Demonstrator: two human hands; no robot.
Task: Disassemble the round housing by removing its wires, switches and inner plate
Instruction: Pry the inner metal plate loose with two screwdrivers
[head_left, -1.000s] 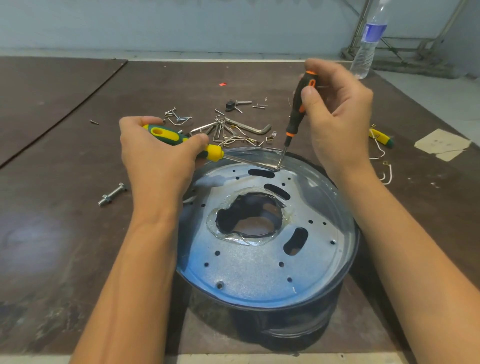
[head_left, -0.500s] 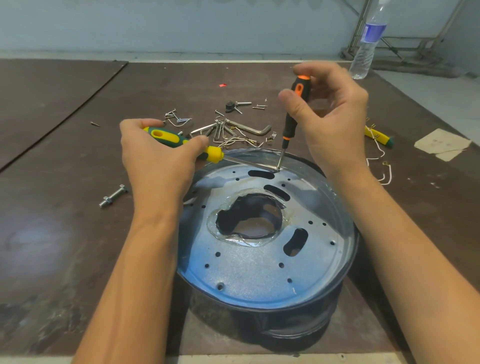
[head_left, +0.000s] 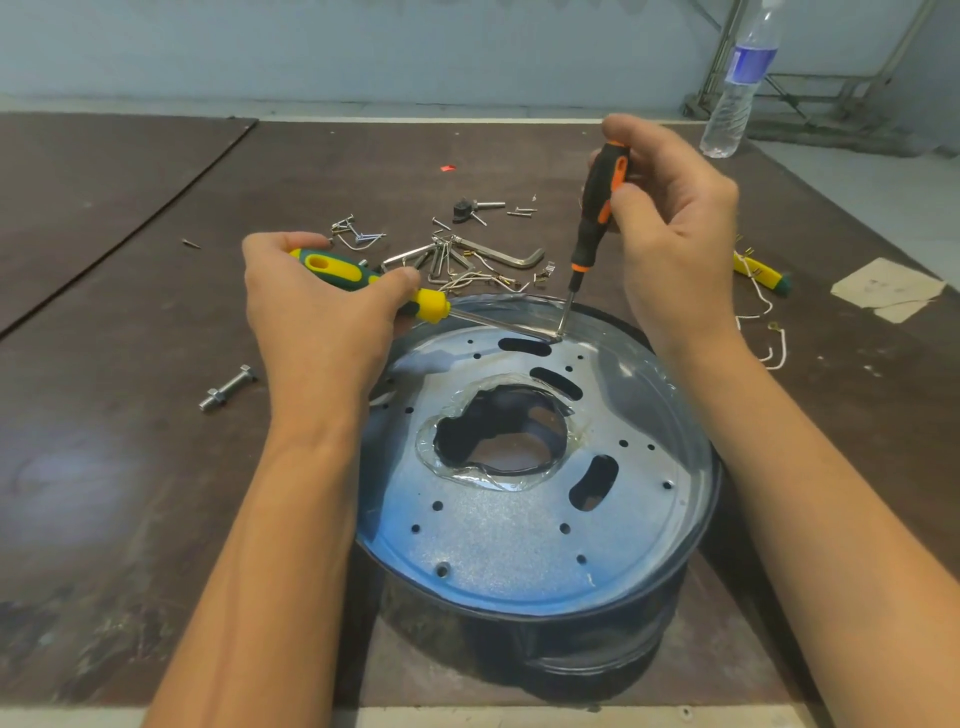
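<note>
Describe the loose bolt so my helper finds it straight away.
Start at the round housing mid-table. Left of it, past the left hand, one bolt lies alone. Unlike the small screws scattered behind the housing, it is thick, with a nut threaded on.

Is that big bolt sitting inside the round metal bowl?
No, the bolt lies on the table, to the left of the round housing and apart from it.
</note>
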